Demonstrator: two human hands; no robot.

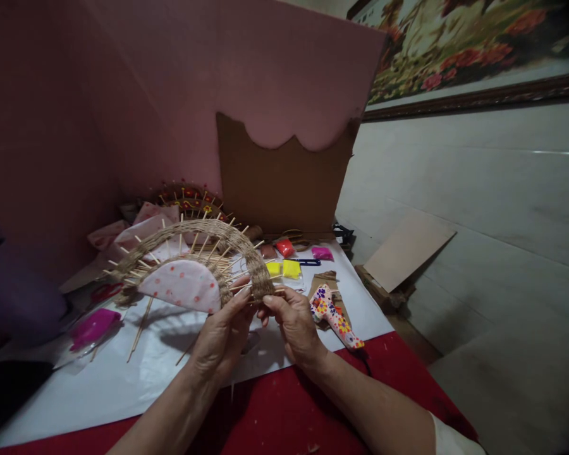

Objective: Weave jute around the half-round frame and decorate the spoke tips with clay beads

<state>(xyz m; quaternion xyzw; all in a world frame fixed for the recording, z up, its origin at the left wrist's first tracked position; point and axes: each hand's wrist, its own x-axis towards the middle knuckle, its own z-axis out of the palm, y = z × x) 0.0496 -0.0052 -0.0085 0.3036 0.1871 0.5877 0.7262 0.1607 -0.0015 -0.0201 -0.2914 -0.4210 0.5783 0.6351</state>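
A half-round fan of thin wooden sticks (195, 242) and woven jute twine (227, 235) is held up above the table. At its middle sits a half circle of pale pink cloth with red dots (183, 285). My left hand (230, 325) pinches the fan near its lower right end, by the cloth's corner. Close beside it, my right hand (291, 319) has thumb and fingers closed on the end of the twine band. The fingertips of both hands are partly hidden behind the weave.
A flower-patterned glue gun (334, 316) rests on cardboard at the right. Yellow (291, 269), red (285, 247) and magenta packets (95, 328) lie on the white sheet (90, 398). Finished-looking fans (189, 202) stand behind, near a tall cardboard piece (284, 183). Red scissors (105, 292) lie left.
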